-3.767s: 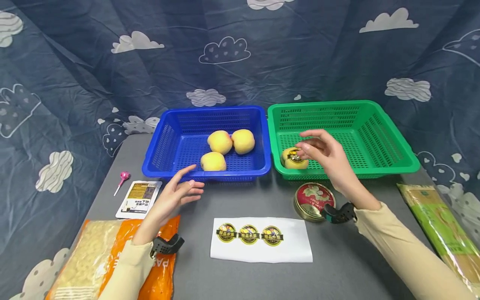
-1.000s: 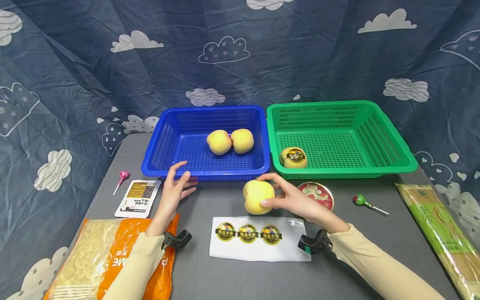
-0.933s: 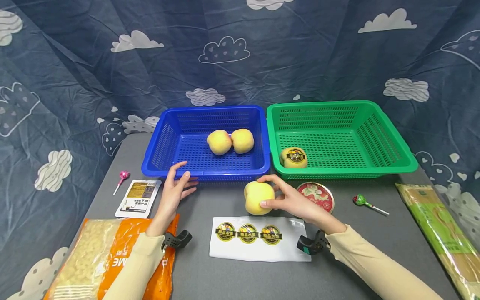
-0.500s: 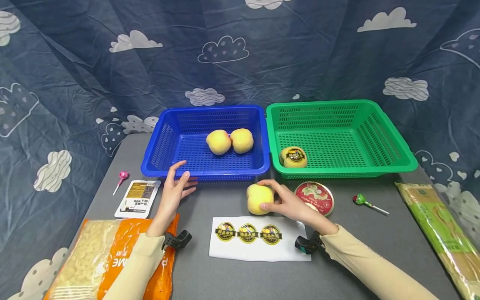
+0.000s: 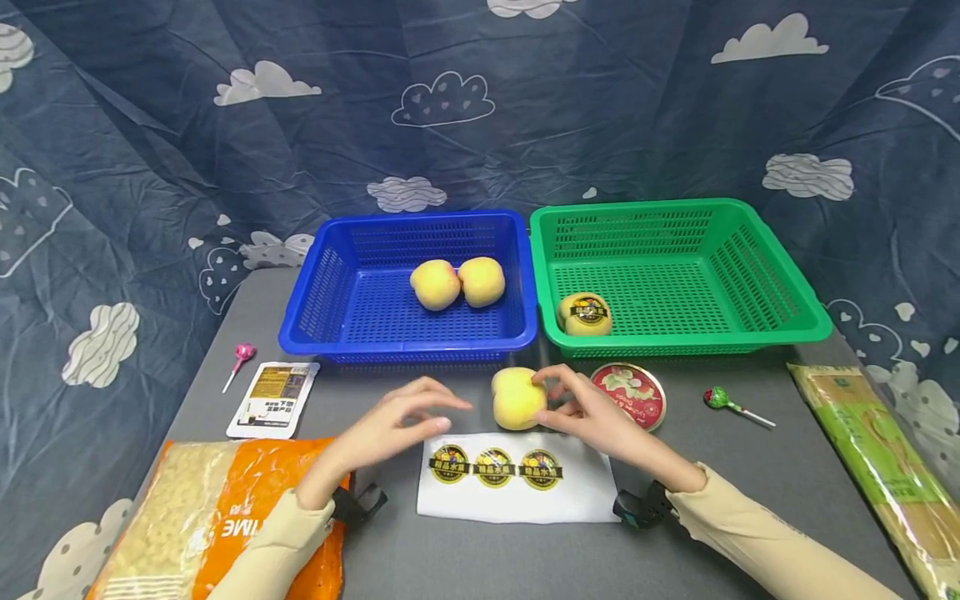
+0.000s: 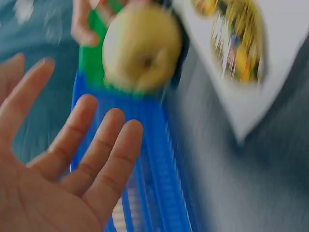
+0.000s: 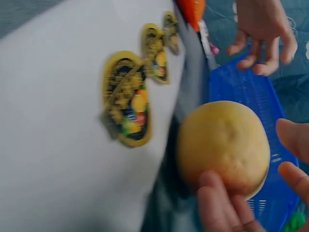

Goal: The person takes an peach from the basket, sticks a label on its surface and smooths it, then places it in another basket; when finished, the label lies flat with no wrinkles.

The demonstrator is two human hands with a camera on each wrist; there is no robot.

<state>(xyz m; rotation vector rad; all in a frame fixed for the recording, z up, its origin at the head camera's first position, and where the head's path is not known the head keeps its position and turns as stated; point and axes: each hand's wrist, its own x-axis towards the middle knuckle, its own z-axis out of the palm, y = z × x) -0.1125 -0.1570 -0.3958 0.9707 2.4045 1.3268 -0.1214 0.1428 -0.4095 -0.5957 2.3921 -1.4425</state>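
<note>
A yellow peach (image 5: 519, 398) sits just behind the white sticker sheet (image 5: 480, 500), which bears a row of 3 round black-and-gold stickers (image 5: 494, 468). At the peach's right side is my right hand (image 5: 592, 417), thumb and index finger at its edge. In the right wrist view some fingertips (image 7: 289, 140) stand slightly off the peach (image 7: 224, 145), while others lie near its lower side. My left hand (image 5: 393, 425) reaches from the left with loosely extended fingers, apart from the peach; the left wrist view shows its palm and spread fingers (image 6: 108, 150).
Behind are a blue basket (image 5: 408, 346) holding two peaches (image 5: 457, 283) and a green basket (image 5: 690, 340) with one stickered peach (image 5: 588, 315). Around lie a candy tin (image 5: 630, 393), lollipops (image 5: 242, 354), a white pouch (image 5: 273, 400), a pasta bag (image 5: 225, 517) and a green-and-brown packet (image 5: 862, 442).
The right hand brought a peach from the blue basket to behind the sheet, and its fingers have since loosened and slid right. The left hand moved right from beside the blue basket toward the peach.
</note>
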